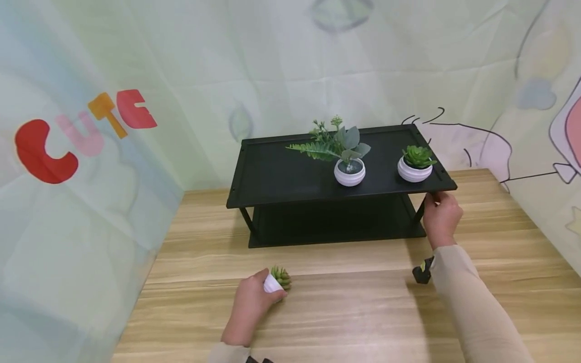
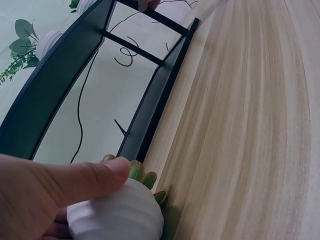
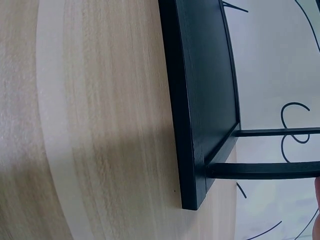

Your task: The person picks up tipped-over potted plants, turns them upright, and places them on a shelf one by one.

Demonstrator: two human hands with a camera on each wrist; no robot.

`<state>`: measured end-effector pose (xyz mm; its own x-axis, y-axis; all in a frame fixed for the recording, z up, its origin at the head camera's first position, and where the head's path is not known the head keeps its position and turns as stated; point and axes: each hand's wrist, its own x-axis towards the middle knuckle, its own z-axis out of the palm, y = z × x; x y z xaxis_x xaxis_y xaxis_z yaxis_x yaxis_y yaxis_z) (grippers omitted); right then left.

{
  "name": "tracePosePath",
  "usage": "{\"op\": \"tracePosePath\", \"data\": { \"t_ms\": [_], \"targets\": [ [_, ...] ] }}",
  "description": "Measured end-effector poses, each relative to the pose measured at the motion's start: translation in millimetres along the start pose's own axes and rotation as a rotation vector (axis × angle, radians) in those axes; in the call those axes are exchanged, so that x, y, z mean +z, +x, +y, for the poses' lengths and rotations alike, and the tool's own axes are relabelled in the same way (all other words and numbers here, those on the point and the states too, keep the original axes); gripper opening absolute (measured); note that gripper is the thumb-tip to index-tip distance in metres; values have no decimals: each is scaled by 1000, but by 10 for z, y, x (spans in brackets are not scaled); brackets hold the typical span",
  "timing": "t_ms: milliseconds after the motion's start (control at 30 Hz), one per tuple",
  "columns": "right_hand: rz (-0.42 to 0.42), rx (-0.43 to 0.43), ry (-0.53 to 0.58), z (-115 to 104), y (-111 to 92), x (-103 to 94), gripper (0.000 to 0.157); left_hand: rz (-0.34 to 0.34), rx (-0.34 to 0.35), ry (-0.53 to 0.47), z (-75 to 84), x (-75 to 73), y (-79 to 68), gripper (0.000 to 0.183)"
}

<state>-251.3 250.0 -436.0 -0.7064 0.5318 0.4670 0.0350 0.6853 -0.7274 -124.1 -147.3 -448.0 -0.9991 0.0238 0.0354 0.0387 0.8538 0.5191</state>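
A black two-tier shelf [image 1: 290,171] stands on the wooden table [image 1: 363,302]. On its top tier sit a leafy plant in a white pot [image 1: 348,171] and a small succulent in a white pot [image 1: 415,164]. My left hand [image 1: 251,302] grips a third small succulent in a white ribbed pot [image 1: 276,280] lying tipped on the table in front of the shelf; the left wrist view shows my thumb over the pot [image 2: 120,215]. My right hand [image 1: 439,214] holds the shelf's front right leg [image 3: 265,170] under the top tier's corner.
Printed fabric backdrops hang behind and on both sides of the table, the left one with "CUTE" lettering [image 1: 81,133]. The shelf's lower tier [image 1: 331,222] is dark and looks bare. Bare wood lies between my two hands.
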Motion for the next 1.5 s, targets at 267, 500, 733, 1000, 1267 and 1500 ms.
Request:
{"op": "tracePosePath", "data": {
  "t_ms": [267, 500, 733, 1000, 1267, 1500],
  "targets": [
    [-6, 10, -8, -9, 14, -15, 20, -9, -29, -31, 30, -14, -2, 57],
    [-4, 7, 0, -14, -8, -14, 19, 28, -39, -89, -9, 10, -15, 59],
    [-4, 6, -1, -13, -14, -9, 19, 123, -29, -188, -64, 113, -46, 59],
    [-17, 20, -1, -33, -24, -21, 19, 212, -20, -333, -119, 228, -79, 60],
    [-45, 35, -18, -61, -33, -35, 22, 241, -66, -560, -144, 330, -93, 61],
    [-45, 41, -7, -67, -33, -40, 21, 251, -86, -644, -173, 414, -108, 61]
  ]
}}
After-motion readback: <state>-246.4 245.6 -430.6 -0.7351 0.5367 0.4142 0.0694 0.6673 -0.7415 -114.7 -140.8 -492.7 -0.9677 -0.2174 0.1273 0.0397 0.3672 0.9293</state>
